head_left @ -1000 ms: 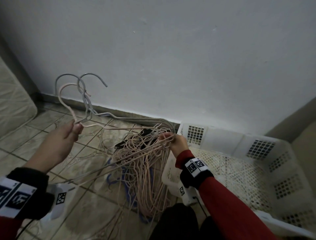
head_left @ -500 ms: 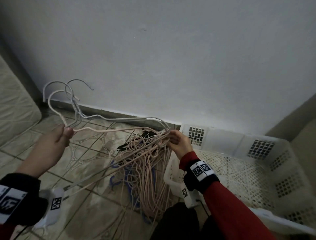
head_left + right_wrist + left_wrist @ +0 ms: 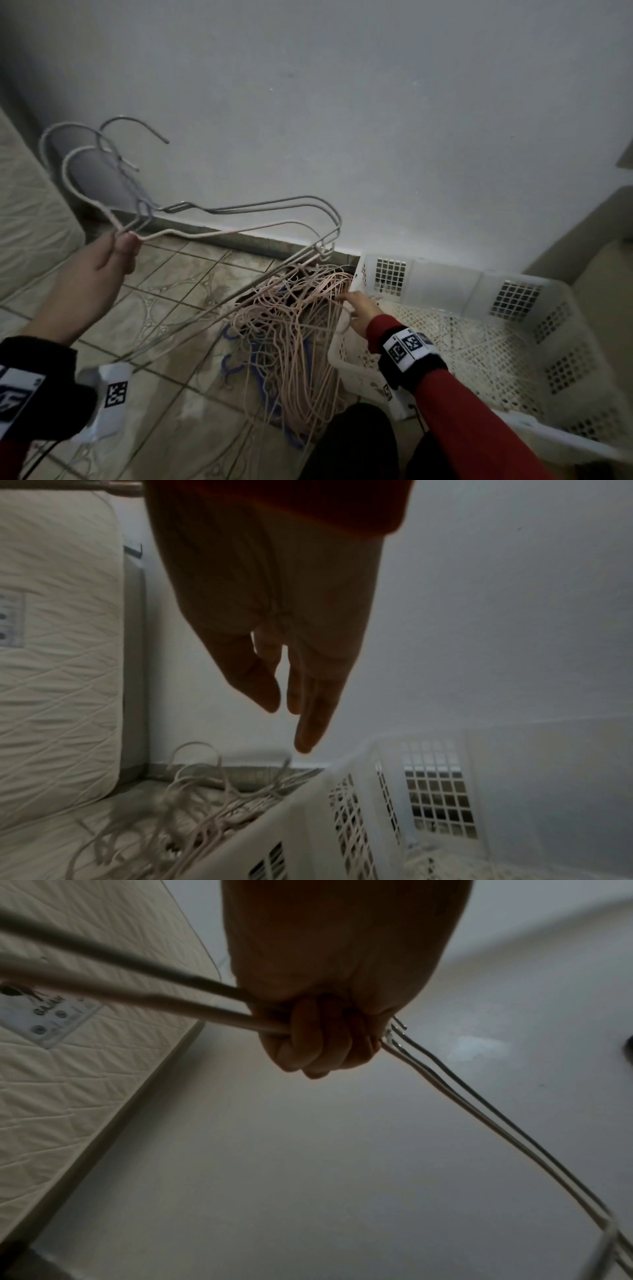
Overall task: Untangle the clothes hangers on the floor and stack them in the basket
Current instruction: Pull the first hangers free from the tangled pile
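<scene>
My left hand (image 3: 118, 245) (image 3: 318, 1045) grips three wire hangers (image 3: 239, 212) (image 3: 479, 1110) by their necks, two grey and one pink, lifted clear above the floor with their hooks pointing up left. A tangled pile of pink and blue hangers (image 3: 294, 329) (image 3: 205, 818) lies on the tiled floor against the white plastic basket (image 3: 513, 284) (image 3: 377, 791). My right hand (image 3: 359, 305) (image 3: 291, 696) hovers with straight fingers at the pile's top, beside the basket's left corner, holding nothing.
A quilted mattress (image 3: 30, 212) (image 3: 68, 1069) (image 3: 58, 669) leans at the left. The grey wall (image 3: 342, 120) with a dark skirting runs behind the pile. My dark-clothed knees (image 3: 359, 442) sit just below the pile.
My left hand raised the three hangers up and free of the pile. My right hand let go of the hangers' shoulder ends and now hovers open over the pile.
</scene>
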Demonstrator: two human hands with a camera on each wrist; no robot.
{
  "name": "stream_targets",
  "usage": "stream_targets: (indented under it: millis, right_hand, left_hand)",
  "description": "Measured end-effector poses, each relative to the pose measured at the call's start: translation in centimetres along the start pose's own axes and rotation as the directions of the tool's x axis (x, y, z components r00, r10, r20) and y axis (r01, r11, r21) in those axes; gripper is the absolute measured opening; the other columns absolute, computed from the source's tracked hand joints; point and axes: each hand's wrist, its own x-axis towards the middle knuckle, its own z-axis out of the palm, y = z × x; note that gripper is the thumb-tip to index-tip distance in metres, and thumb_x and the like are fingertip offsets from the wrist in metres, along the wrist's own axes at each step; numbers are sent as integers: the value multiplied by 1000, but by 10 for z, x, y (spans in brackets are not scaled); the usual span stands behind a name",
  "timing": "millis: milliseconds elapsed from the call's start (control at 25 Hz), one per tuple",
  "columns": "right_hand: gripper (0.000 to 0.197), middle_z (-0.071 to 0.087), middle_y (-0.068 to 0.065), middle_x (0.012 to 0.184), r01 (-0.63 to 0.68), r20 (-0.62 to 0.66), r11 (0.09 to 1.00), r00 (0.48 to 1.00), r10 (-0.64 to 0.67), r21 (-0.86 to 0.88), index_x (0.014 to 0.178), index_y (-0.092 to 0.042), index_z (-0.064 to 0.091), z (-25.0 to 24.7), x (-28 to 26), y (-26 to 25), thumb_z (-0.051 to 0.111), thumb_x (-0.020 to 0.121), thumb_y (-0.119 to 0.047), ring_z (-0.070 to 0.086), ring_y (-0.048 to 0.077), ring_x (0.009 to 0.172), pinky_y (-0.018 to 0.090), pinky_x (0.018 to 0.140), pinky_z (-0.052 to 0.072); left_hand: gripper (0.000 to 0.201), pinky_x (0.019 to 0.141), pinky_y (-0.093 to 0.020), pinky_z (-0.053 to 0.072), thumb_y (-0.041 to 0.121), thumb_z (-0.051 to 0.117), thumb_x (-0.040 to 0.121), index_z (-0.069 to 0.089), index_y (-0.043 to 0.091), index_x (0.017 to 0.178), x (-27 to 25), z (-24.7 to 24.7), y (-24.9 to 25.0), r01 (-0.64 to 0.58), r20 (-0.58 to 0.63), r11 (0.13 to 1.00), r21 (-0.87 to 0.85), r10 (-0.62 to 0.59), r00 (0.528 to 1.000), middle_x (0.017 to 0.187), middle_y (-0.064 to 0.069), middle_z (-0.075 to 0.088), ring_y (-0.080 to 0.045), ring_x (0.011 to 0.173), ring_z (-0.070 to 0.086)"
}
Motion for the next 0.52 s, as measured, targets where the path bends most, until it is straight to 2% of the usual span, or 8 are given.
stream_targets:
  millis: [40,120,200,280,320,360,440,520]
  right_hand:
    - [57,42,14,137,-32,-11,999,999,32,5,130,-14,44,-8,-2,4,40,82,16,47,30,122,35,102,43]
    - [48,45,15,137,-64,-193,966,974,115,250,126,-10,48,-37,-13,13,35,86,13,49,30,121,36,100,44]
    - [38,49,16,134,83,-469,846,858,208,527,122,-7,49,-81,-38,18,35,90,7,53,29,115,28,87,46]
    - [34,48,13,131,257,-715,875,687,134,410,125,-8,46,-126,-74,14,43,91,-10,50,24,116,20,87,41]
    - [42,45,9,131,276,-764,929,645,11,247,128,-10,43,-144,-93,9,45,89,-24,45,18,118,21,93,37]
    - [53,42,7,132,255,-743,964,658,-120,70,132,-13,39,-155,-108,4,44,85,-37,39,13,121,25,99,32]
    - [72,41,6,137,153,-583,966,773,-250,-210,137,-16,34,-169,-133,-1,41,77,-57,33,11,124,33,103,26]
    - [74,51,3,130,52,-415,960,894,-167,-275,134,-17,40,-173,-150,6,42,78,-66,41,10,121,19,99,29]
  left_hand:
    - [50,48,-26,30,62,23,82,42,19,63,4,0,8,-26,12,1000,-1,26,1000,54,0,42,8,45,45]
    - [46,51,-22,32,54,28,90,41,17,65,9,5,27,-73,28,997,8,73,997,57,1,44,-1,50,46]
    - [38,58,-22,34,43,34,94,41,18,66,14,17,53,-140,66,990,5,139,988,59,2,43,-15,57,42]
    - [34,62,-21,35,50,32,85,39,22,65,16,40,79,-209,161,976,-57,215,963,61,6,44,-12,59,42]
    - [31,62,-20,35,51,32,81,38,25,64,17,55,91,-235,221,968,-85,249,943,61,9,44,-7,59,42]
    - [28,60,-21,35,50,34,80,37,28,64,16,71,100,-256,285,960,-109,277,917,59,8,45,-3,59,42]
    - [20,60,-23,35,55,40,78,43,37,69,12,107,124,-289,409,932,-219,357,840,58,6,51,2,58,45]
    - [15,66,-23,38,60,43,72,47,46,75,6,144,147,-268,472,882,-388,441,763,70,22,60,10,62,50]
